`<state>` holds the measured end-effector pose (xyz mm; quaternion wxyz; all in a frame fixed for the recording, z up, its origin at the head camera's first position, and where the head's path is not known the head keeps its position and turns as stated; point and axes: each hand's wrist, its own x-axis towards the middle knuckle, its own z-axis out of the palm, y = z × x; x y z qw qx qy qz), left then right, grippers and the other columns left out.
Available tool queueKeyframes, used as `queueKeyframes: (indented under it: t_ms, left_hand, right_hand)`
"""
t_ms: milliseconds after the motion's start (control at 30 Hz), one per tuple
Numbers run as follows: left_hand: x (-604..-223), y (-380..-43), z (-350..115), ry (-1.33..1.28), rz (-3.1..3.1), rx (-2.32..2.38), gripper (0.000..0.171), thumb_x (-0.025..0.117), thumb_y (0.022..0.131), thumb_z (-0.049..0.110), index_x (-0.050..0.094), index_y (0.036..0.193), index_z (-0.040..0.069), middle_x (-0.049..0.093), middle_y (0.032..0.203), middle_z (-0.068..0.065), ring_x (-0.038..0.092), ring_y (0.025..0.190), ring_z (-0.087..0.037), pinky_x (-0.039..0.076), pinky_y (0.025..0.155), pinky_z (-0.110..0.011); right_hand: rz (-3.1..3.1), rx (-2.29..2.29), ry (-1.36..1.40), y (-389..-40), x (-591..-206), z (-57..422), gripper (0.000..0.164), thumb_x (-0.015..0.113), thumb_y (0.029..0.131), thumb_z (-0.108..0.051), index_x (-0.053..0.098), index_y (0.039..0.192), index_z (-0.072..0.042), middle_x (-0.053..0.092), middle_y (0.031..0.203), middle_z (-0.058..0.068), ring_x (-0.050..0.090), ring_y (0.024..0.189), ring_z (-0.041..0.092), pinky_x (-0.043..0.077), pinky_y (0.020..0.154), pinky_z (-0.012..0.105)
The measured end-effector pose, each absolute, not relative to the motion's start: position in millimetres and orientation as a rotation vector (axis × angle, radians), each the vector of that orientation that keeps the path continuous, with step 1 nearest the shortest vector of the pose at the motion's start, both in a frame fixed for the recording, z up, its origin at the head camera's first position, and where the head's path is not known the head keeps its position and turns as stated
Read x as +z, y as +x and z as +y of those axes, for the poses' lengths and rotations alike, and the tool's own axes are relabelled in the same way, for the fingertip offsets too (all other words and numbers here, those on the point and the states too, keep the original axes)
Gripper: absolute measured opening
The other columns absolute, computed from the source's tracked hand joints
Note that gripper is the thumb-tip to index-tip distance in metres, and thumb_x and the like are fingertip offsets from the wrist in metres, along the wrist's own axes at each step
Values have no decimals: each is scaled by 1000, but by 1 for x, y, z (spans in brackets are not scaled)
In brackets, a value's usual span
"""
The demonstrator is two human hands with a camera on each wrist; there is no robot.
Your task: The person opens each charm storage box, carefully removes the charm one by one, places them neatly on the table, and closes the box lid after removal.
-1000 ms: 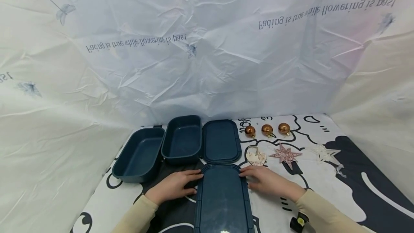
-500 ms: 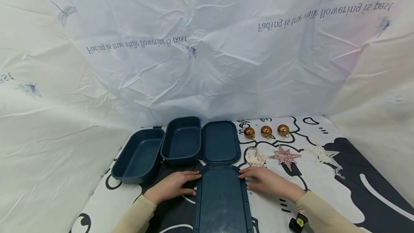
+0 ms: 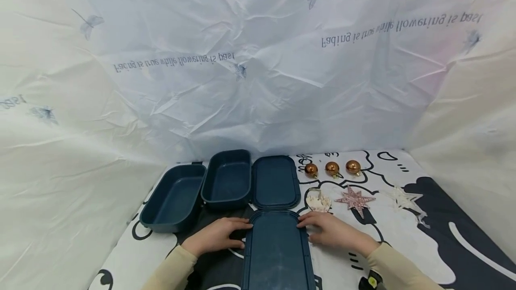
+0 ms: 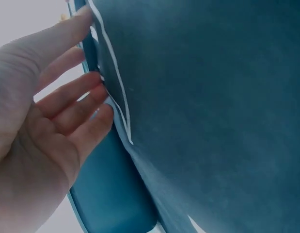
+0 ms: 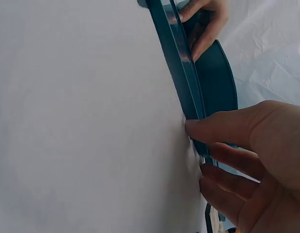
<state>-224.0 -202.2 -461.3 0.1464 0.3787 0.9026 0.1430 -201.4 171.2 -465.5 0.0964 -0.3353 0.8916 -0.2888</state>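
A dark blue rectangular lid (image 3: 278,252) lies flat on the patterned cloth in front of the person. At its left edge is the left hand (image 3: 217,235), fingertips touching the far left corner, fingers loosely bent. The right hand (image 3: 334,232) touches the opposite edge with its fingertips near the far right corner. Neither hand's fingers wrap round the lid. In the right wrist view, the right thumb (image 5: 222,127) lies against the lid's side (image 5: 176,68). Just beyond the near lid is a second blue lid (image 3: 276,181), also flat.
Two deep blue boxes (image 3: 227,176) (image 3: 173,200) stand open at the left. Three copper baubles (image 3: 332,169) line the back right. Before them lie a cream ornament (image 3: 318,200), a pink glitter star (image 3: 354,200) and a white star (image 3: 405,199). A pale plastic sheet (image 3: 262,102) hangs behind.
The head view has tilted slightly upward, so the whole scene sits lower in it. Both hands stay at the near lid's sides, and no object has visibly moved.
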Motion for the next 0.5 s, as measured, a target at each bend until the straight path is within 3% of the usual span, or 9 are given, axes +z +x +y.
queueKeyframes:
  t_ms: [167,500]
  left_hand:
    - [-458,-223,-199,1066,2591,404,55,74,93,38,59,144,24,54,148,-2,52,134,-19,47,106,-40]
    - [-456,-221,-201,1018,2556,426,58,74,91,44,58,144,27,52,149,-2,51,135,-21,45,107,-43]
  right_hand:
    - [2648,-849,-982,-199,-465,170,37,71,92,-12,69,129,-13,59,138,9,52,130,38,43,104,58]
    - [2640,-856,-1030,-203,-468,172,41,76,92,-19,68,131,-14,60,137,5,55,127,31,47,103,48]
